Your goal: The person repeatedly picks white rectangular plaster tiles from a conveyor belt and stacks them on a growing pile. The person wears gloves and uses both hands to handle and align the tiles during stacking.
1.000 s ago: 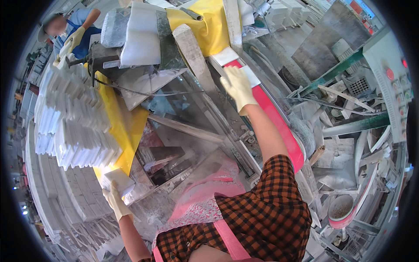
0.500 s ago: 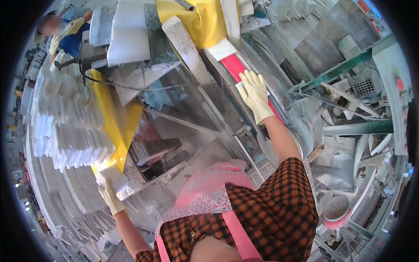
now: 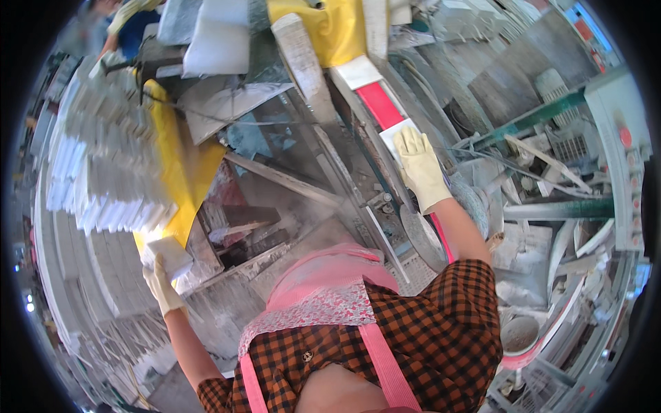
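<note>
My right hand, in a cream rubber glove, lies flat with its fingers stretched out on a small white tile. The tile rests on a narrow red belt running away from me between metal rails. Farther up the same belt sits another white tile. My left hand, gloved alike, is closed on the near edge of a white tile, beside a yellow sheet. Just beyond that hand rise stacked rows of thin white tiles.
At upper left a person's gloved hand shows. White slabs and yellow sheeting stand at the back. A green metal bar, a control panel with a red button and a bucket are at right.
The view has shifted slightly. My right hand has slid back toward me over its tile, so more of the tile shows. My left hand keeps its tile by the yellow sheet.
</note>
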A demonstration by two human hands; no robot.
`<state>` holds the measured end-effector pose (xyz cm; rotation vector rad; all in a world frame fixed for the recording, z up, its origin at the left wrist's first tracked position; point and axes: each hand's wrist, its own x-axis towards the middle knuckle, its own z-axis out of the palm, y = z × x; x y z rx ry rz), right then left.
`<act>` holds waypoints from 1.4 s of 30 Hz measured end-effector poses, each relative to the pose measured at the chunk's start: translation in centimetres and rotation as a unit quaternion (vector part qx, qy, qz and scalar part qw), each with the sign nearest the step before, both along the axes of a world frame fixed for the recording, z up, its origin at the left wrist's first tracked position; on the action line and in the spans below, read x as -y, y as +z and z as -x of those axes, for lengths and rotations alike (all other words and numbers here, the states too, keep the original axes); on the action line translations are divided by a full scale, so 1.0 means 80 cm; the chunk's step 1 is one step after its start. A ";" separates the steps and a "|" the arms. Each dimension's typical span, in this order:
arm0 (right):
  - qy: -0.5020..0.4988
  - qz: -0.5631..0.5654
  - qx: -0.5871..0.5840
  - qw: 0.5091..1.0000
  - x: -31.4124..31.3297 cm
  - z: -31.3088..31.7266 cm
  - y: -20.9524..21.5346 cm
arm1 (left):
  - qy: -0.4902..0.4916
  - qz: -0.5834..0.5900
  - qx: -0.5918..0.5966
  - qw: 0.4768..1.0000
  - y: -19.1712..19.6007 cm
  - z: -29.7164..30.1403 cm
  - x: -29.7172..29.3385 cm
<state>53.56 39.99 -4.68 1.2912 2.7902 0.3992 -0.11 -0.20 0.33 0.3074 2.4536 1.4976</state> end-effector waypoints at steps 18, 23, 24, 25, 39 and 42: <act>0.101 0.557 -0.506 0.651 0.257 0.447 0.014 | 0.021 0.061 0.053 0.996 0.073 -0.045 -0.015; 0.154 0.523 -0.417 0.727 0.352 0.553 0.015 | -0.002 0.079 0.054 0.995 0.071 -0.035 -0.006; 0.166 0.499 -0.426 0.736 0.363 0.555 0.012 | -0.004 0.106 0.053 0.993 0.070 -0.029 -0.004; 0.177 0.539 -0.450 0.689 0.369 0.556 0.008 | 0.007 0.092 0.078 0.993 0.068 -0.023 -0.003; 0.398 0.267 -0.292 0.828 0.291 0.613 -0.014 | 0.055 0.168 -0.002 0.984 0.042 -0.023 -0.026; 0.348 0.375 -0.331 0.793 0.296 0.623 -0.019 | 0.057 0.218 -0.005 0.974 0.044 -0.020 -0.030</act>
